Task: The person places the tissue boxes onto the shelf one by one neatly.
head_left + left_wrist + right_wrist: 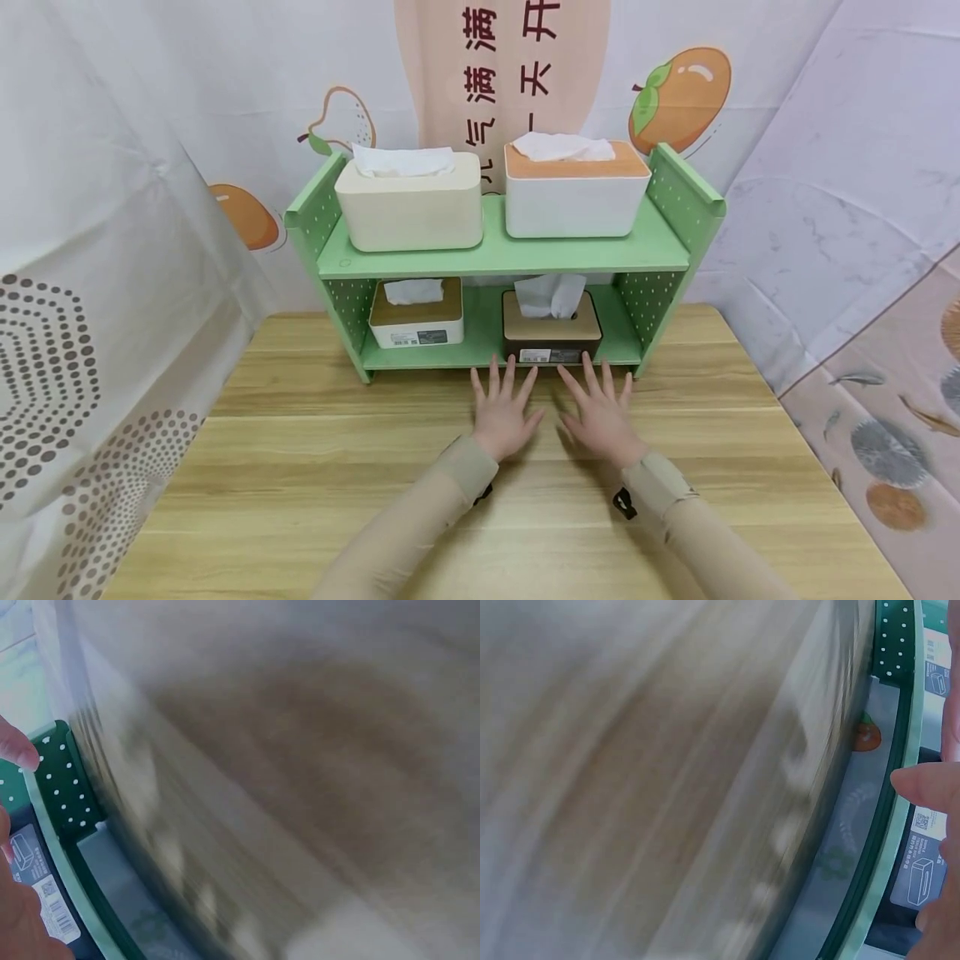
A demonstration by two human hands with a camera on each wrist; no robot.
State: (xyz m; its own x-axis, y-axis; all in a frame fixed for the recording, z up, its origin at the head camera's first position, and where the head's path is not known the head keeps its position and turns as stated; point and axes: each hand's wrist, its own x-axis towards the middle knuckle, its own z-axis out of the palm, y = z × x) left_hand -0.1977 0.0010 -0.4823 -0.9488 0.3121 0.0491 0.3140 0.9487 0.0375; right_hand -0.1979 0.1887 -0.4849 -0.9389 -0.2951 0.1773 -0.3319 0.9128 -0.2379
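Observation:
Fingers spread and straight, my left hand (501,423) is just in front of a dark brown tissue box (551,340) on the lower shelf. My right hand (602,423) mirrors it on the other side, fingers also spread. In the head view the fingertips come up to the box's front; whether they touch it I cannot tell. The box has a tan lid, and a white tissue (551,296) sticks out of it. In the left wrist view some fingers (15,746) show at the left edge near the box's label (56,911). A fingertip (911,782) overlaps the green shelf edge in the right wrist view.
A two-tier green shelf (502,265) stands at the back of the wooden table (300,467). A cream tissue box (412,212) and a white tissue box (573,208) with an orange lid sit on top. A smaller white tissue box (416,321) with a brown lid is below left.

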